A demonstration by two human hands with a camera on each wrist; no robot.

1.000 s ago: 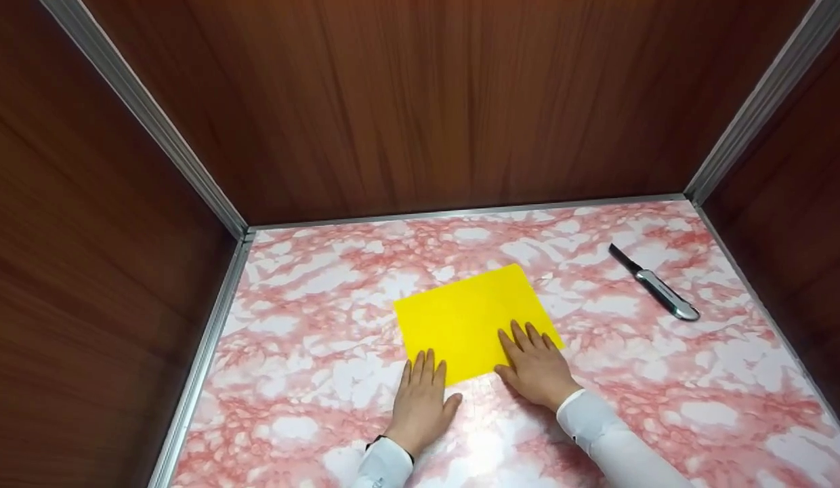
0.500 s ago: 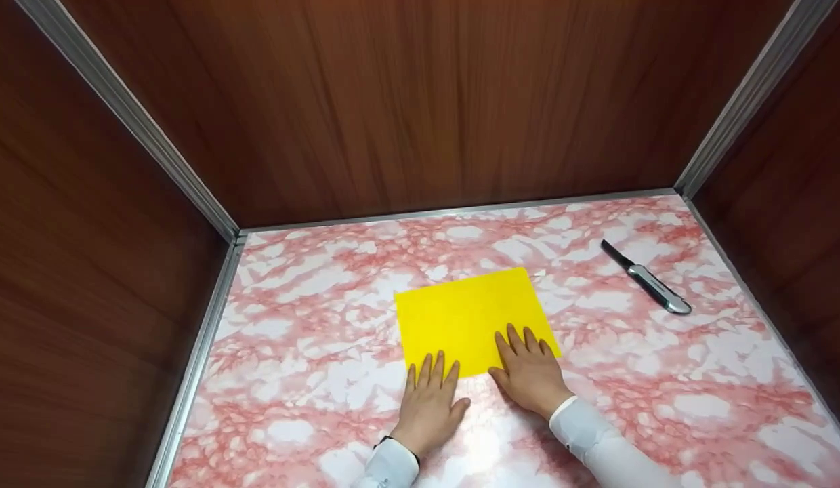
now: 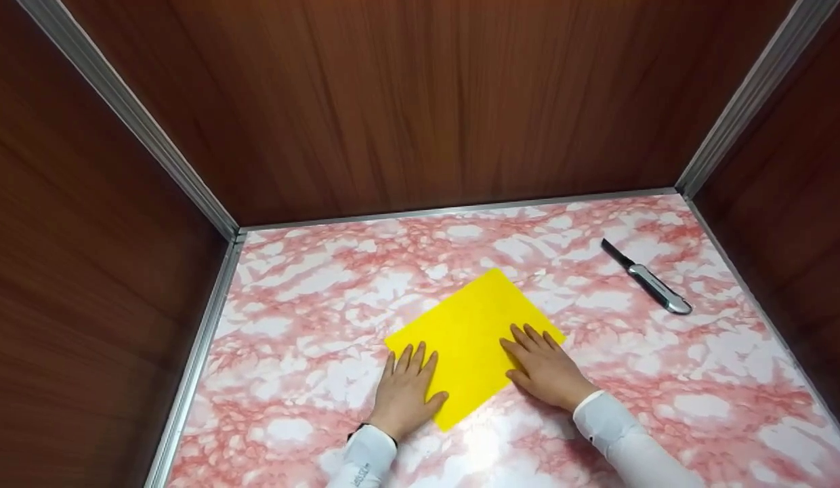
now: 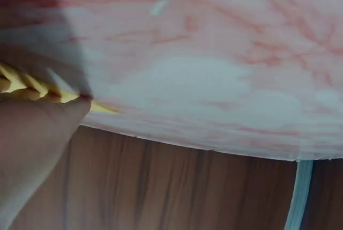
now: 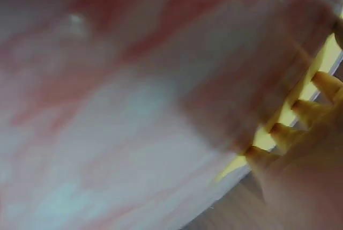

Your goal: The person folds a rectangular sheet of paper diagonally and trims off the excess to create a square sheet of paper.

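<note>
A yellow sheet of paper (image 3: 460, 339) lies flat and slanted on the red-and-white marbled table. On its left edge rests my left hand (image 3: 408, 392), fingers extended and spread, thumb over the paper's lower left part. My right hand (image 3: 547, 366) lies with straight fingers on the sheet's right side, near the right corner. In the left wrist view the hand (image 4: 37, 133) covers much of the yellow edge. The right wrist view shows the fingertips (image 5: 281, 131) of that hand down on the yellow paper.
A utility knife (image 3: 658, 287) with its black blade out lies on the table (image 3: 291, 285) to the right, beyond my right hand. Dark wooden panels with metal edging (image 3: 460, 207) enclose the back and both sides. A tiny pale scrap (image 3: 540, 272) sits behind the paper.
The paper has turned counterclockwise under my hands, its lower left corner swinging toward me. My left hand has shifted left and my right hand slightly right. The utility knife stays put.
</note>
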